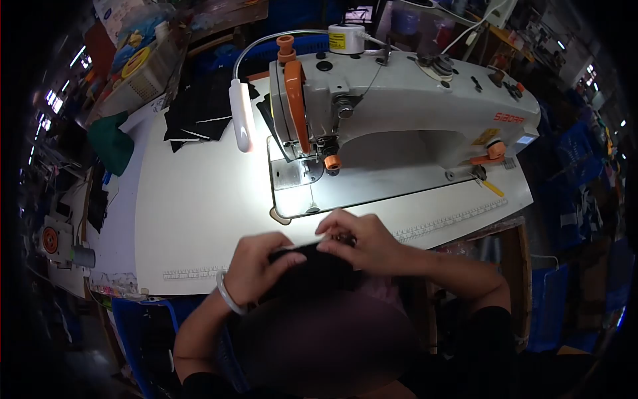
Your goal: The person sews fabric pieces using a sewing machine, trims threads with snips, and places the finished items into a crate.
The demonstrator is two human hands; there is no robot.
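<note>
A piece of black fabric (pixel 318 267) is held up at the near edge of the sewing table, with a pale line along its upper edge. My left hand (pixel 256 265) pinches its left end between thumb and fingers. At the other end, my right hand (pixel 364 245) has its thumb and fingers closed on the fabric. Something small and dark shows between the right fingers, too unclear to name. Beyond both hands stands a white sewing machine (pixel 392 100) with orange parts; the fabric is apart from its needle area. The lower part of the fabric is hidden by my head.
A lit lamp (pixel 240 116) hangs left of the machine head. Black fabric pieces (pixel 203 110) lie at the table's back left, near a green cloth (pixel 110 143). A yellow-handled tool (pixel 493 189) rests by the machine's right end. Ruler strips (pixel 452 218) run along the front edge.
</note>
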